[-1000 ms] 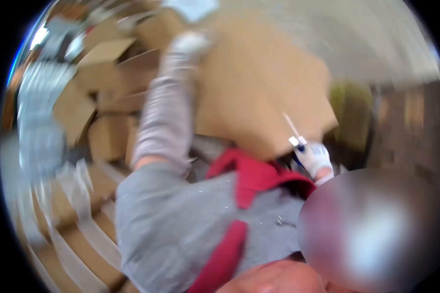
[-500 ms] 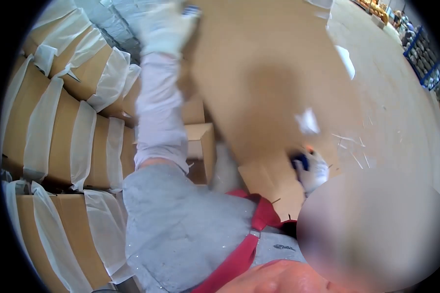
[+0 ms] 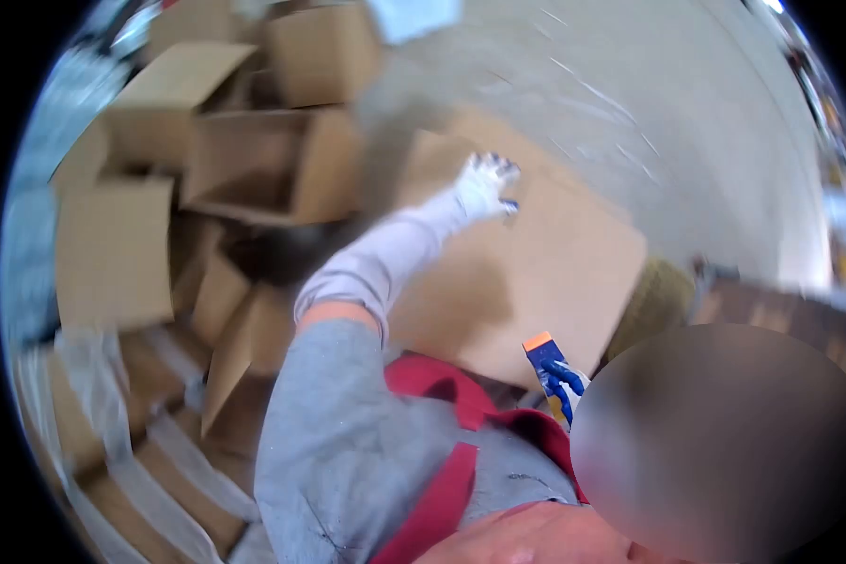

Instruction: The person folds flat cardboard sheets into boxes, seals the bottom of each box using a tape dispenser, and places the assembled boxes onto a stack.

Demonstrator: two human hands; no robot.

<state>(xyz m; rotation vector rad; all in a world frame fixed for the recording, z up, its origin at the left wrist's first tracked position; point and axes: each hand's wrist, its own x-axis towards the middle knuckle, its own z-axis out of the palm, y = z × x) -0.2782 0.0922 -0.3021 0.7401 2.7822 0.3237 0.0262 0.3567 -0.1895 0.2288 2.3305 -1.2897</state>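
Observation:
My left hand point(image 3: 487, 186), in a white glove with dark fingertips, is spread with its fingers apart over the upper part of a large flat cardboard piece point(image 3: 545, 254). Whether the palm presses on the board cannot be made out. Near the board's lower edge, my right hand point(image 3: 564, 383), in a blue-and-white glove, is closed around a blue tool with an orange end point(image 3: 539, 348). The tool's exact kind does not show. A large blurred patch hides the area beside my right hand.
Several open cardboard boxes point(image 3: 324, 56) lie to the left. Below them are cartons with pale wrapping strips point(image 3: 141, 479). Thin white scraps point(image 3: 592, 89) are scattered over the grey floor point(image 3: 705, 150). A brownish-green object point(image 3: 656, 305) stands beside the cardboard's right edge.
The view has swung, bringing open boxes in at the left. My left hand has shifted from the upper left onto the board's area. The tool in my right hand shows more clearly.

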